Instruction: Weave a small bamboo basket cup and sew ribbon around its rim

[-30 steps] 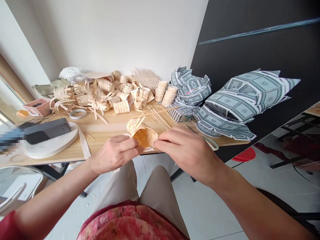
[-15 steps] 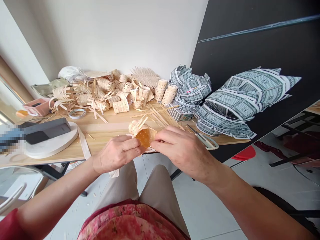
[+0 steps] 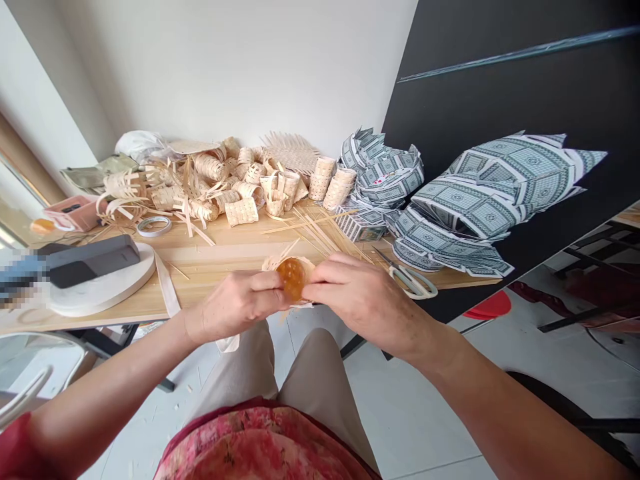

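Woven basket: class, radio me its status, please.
Left hand and right hand pinching woven basket at rim. Open mouth towards wearer. Scissors beyond right hand, not blocking.

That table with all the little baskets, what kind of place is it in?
Probably a craft workspace, though I can't tell whether it's a home or a shop. Woven baskets are heaped on the table, loose thin strips lie near them, and scissors lie to the right.

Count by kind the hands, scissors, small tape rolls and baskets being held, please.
Hands: 2 (left hand, right hand)
Held woven basket: 1
Scissors: 1
Small tape roll: 1
Total: 5
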The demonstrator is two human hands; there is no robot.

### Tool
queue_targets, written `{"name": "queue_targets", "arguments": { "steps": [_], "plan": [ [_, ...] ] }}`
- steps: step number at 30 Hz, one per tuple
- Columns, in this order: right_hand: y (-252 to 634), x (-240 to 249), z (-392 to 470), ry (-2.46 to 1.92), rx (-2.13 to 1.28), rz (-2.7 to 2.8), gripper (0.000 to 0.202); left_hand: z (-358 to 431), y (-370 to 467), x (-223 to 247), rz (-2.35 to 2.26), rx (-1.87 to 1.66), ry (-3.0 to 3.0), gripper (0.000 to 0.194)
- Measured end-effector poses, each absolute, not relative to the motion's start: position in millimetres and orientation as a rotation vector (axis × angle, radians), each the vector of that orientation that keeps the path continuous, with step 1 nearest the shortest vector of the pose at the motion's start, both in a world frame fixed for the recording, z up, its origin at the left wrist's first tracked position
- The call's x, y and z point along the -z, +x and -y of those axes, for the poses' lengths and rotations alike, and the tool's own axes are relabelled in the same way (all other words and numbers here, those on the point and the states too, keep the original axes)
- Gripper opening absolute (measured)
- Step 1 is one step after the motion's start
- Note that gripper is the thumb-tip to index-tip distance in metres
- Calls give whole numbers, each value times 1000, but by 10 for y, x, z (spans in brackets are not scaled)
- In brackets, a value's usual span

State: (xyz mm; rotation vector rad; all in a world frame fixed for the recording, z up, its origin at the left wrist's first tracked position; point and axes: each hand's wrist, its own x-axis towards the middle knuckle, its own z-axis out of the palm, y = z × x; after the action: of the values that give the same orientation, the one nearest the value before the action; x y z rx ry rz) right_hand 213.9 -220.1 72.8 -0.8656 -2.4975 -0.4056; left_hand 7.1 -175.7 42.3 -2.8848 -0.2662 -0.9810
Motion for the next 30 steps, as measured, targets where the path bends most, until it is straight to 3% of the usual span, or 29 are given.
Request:
{"name": "queue_targets", "arguments": {
  "steps": [10, 16, 30],
  "plan": [
    [2296, -712, 2052, -858, -97, 2508, 14, 1566, 197, -542, 417, 777, -3678, 17],
    [2335, -695, 2009, -843, -236, 2508, 14, 1586, 240, -585, 396, 695, -3741, 20],
    [2278, -661, 1940, -812, -260, 2536, 19, 1555, 317, -505, 262, 968, -3581, 31]
  ]
}}
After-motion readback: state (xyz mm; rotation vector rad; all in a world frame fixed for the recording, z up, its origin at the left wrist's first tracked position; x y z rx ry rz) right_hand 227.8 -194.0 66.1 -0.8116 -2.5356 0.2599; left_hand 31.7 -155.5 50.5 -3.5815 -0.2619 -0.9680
